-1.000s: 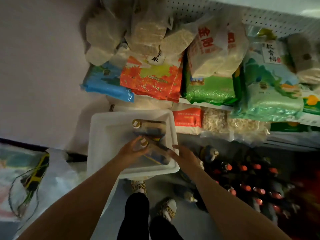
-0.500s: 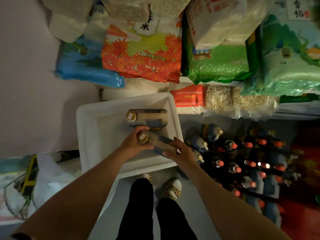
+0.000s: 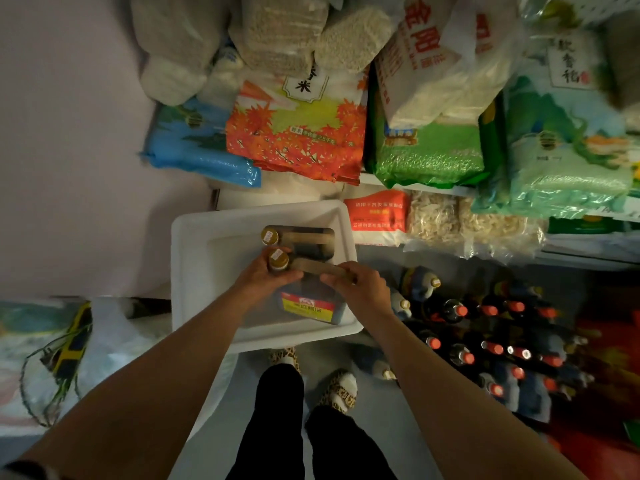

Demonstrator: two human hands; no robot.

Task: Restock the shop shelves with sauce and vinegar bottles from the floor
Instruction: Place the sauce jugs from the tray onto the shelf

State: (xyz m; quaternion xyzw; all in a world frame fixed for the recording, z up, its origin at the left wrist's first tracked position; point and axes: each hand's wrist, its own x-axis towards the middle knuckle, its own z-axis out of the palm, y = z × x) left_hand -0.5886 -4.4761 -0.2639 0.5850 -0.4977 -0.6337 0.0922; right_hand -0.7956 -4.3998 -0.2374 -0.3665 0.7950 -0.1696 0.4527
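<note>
Smooth white plastic tub (image 3: pixel 194 271), glossy plastic rice bags (image 3: pixel 298 140), dark glass bottles (image 3: pixel 453 311)

The person's two arms are bare, with no sleeves in sight. The left hand (image 3: pixel 265 277) and the right hand (image 3: pixel 360 289) wear no gloves, and no rings can be made out in the dim light. At the near left corner, a thin dark band (image 3: pixel 20 465) shows at the edge of the left arm; it is too small to tell what it is. The legs are in black trousers (image 3: pixel 277 420), plain and dark all the way down. On the feet are slippers (image 3: pixel 337 389) with a leopard-spot pattern in brown and black, and pale toes or socks show at the front.
</note>
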